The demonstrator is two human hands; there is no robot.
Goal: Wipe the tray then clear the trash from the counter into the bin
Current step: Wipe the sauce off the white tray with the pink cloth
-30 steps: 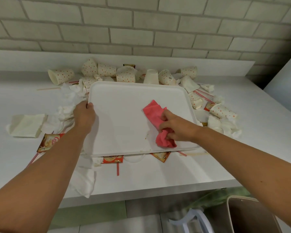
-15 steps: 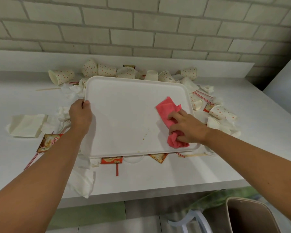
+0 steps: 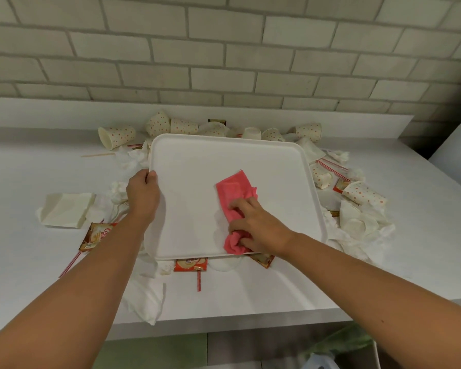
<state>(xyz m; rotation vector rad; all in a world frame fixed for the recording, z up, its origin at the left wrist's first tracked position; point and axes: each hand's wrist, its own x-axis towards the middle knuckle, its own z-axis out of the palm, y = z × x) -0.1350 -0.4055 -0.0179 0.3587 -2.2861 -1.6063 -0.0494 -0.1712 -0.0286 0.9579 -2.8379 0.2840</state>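
Observation:
A white tray (image 3: 197, 166) lies on the white counter (image 3: 250, 294), resting on some of the litter. My left hand (image 3: 143, 194) grips the tray's left rim. My right hand (image 3: 256, 227) presses a pink cloth (image 3: 233, 193) onto the tray's lower middle, with fingers curled round its bunched near end. Dotted paper cups (image 3: 117, 135) lie tipped over behind the tray and to its right (image 3: 363, 193). Crumpled tissues (image 3: 357, 227), striped straws (image 3: 333, 170) and sachets (image 3: 95, 235) ring the tray.
A folded napkin (image 3: 65, 209) lies on the counter at the left. A tissue (image 3: 147, 299) hangs near the front edge. A brick wall rises behind a low ledge (image 3: 197, 115). A green bag (image 3: 341, 339) shows below the counter at the lower right.
My right hand has slid the pink cloth leftwards from the tray's right side to its lower middle. The brown streak seen earlier on the tray no longer shows. My left hand keeps its hold.

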